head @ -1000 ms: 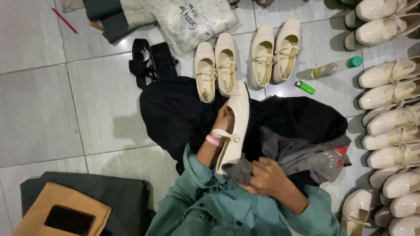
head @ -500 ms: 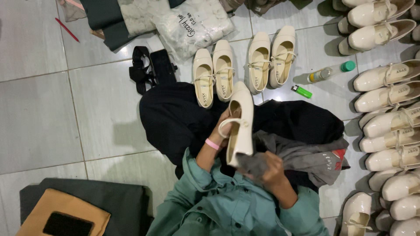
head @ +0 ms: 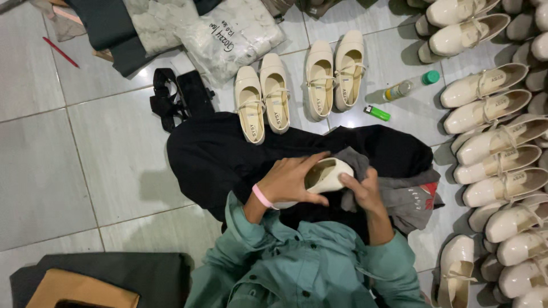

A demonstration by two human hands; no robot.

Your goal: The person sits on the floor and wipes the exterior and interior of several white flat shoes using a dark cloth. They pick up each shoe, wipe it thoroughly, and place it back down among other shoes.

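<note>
Left hand (head: 292, 181) clamped over cream shoe (head: 330, 173), fingers wrapped across its top; right hand (head: 365, 191) closed on grey cloth (head: 402, 197), pressed to shoe's toe at 3 o'clock. Held above black-clad lap. Two shoe pairs (head: 299, 88) at 12, lighter (head: 377, 113) at 1, shoe rows (head: 502, 148) at 3

a cream shoe (head: 325, 175) is showing between the left hand (head: 291, 181) and right hand (head: 365, 191), beside a grey cloth (head: 399, 197). a pink wristband (head: 261, 196) is circling the left wrist. teal sleeves (head: 308, 268) are lying over black fabric (head: 217, 154). a bright green lighter (head: 377, 113) and green-capped bottle (head: 408, 86) are resting on pale grey tiles (head: 68, 159). cream pairs (head: 297, 85) are lining up.
</note>
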